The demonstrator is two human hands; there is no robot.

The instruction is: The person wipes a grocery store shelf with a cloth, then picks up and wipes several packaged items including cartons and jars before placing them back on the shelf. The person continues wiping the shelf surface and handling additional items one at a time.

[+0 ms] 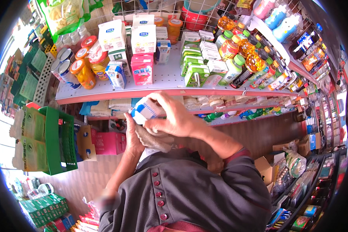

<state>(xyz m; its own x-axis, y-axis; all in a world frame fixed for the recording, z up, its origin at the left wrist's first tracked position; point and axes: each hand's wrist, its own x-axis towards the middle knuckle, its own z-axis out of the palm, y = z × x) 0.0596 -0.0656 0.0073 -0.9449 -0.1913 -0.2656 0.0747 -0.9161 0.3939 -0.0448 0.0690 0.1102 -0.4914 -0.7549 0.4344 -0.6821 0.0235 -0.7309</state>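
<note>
In front of my chest, below the shelf's edge, is a small blue-and-white drink carton [145,111]. My right hand [174,117] grips it from the right, fingers over its far side and thumb along the near side. A beige-brown cloth [153,139] is bunched just under the carton. My left hand [134,136] holds this cloth from the left, its thumb up against the carton's side; most of its fingers are hidden behind the cloth. Similar blue-and-white cartons [116,74] stand on the shelf [168,78] ahead, beside a pink drink carton [142,69].
Jars of preserved fruit [83,74] and cans [68,72] stand at the shelf's left. Green cartons [196,75] and drink bottles [235,68] crowd its right. A green plastic basket [59,139] juts out on my left. Open cardboard boxes [264,169] sit low on my right.
</note>
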